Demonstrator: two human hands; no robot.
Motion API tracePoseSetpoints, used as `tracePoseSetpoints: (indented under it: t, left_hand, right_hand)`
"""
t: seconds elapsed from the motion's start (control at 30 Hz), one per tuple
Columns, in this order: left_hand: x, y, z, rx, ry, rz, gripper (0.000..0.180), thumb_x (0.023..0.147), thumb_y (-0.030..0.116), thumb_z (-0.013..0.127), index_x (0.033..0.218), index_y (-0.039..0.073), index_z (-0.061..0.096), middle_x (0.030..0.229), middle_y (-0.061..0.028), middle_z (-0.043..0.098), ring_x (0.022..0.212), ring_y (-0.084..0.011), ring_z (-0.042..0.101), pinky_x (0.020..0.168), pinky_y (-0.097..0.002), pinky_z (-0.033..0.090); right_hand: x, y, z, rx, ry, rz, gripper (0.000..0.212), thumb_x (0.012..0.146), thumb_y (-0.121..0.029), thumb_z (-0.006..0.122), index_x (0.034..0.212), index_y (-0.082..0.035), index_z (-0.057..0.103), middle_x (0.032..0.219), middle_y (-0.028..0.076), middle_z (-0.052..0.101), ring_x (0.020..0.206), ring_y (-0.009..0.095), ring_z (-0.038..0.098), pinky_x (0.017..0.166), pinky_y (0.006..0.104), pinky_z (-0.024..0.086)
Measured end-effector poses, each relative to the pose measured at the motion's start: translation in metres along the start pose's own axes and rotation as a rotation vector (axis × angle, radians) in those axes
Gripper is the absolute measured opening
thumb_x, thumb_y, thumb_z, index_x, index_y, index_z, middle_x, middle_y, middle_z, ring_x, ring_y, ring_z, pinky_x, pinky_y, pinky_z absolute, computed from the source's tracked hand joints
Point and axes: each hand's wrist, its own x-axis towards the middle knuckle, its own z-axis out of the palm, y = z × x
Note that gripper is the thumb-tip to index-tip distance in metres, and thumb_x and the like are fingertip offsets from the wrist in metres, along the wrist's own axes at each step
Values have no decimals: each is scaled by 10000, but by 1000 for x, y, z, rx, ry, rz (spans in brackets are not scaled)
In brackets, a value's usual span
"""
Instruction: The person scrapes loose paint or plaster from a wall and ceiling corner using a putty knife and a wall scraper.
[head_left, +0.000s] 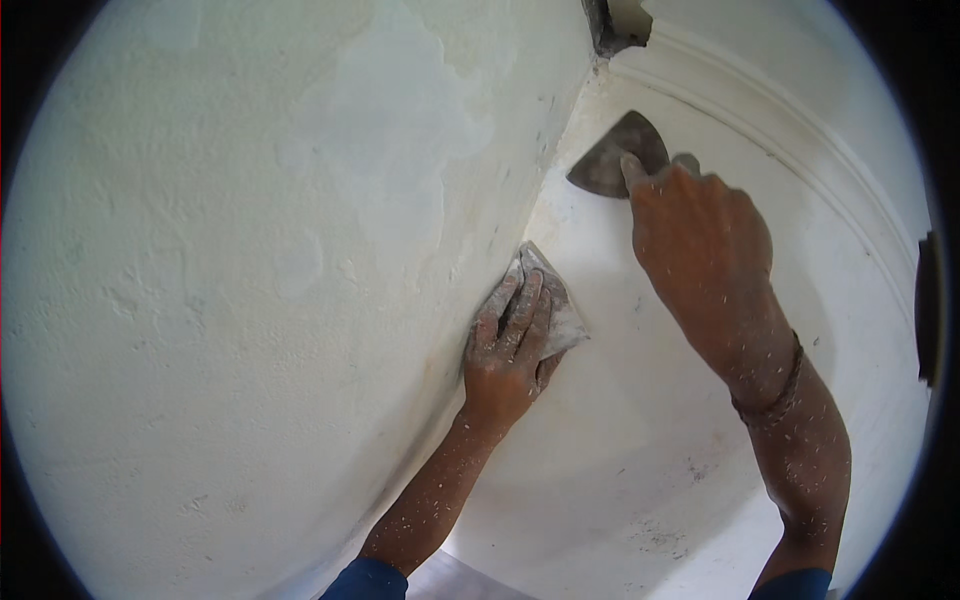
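My right hand (700, 225) grips a putty knife (615, 160) with a dark, fan-shaped metal blade. One finger lies along the blade, and the handle is hidden in my fist. The blade is close to the inner corner where two white walls meet. Lower down in that corner, my left hand (510, 345) has its dusty fingers laid over a flat, grey, pointed piece (562, 315) smeared with white. Its tip reaches the corner line; my fingers cover part of it, and I cannot tell its exact kind. White flecks dot both forearms.
The left wall (200, 300) is rough, with a smoother pale patch (385, 120). A moulding (780, 105) curves across the upper right. At the top of the corner is a dark broken gap (605, 30). A dark object (928, 310) stands at the right rim.
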Motion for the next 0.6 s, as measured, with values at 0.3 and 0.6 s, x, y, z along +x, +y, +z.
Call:
tracePoseSetpoints:
  t: [0.3, 0.6]
  left_hand:
    - [-2, 3, 1, 58, 28, 14, 578, 691, 178, 743, 1202, -25, 568, 1361, -154, 491, 1226, -387, 448, 985, -483, 386]
    - [-7, 5, 3, 43, -13, 11, 634, 667, 160, 754, 1246, 3, 548, 1381, -136, 475, 1256, -351, 434, 1000, -471, 383]
  right_hand:
    - [4, -6, 3, 35, 55, -7, 126, 843, -114, 595, 804, -91, 713, 786, 62, 658, 888, 174, 664, 635, 287, 568]
    - [-5, -1, 5, -73, -47, -68, 166, 846, -116, 591, 979, -88, 688, 836, 68, 652, 829, 184, 677, 620, 293, 572]
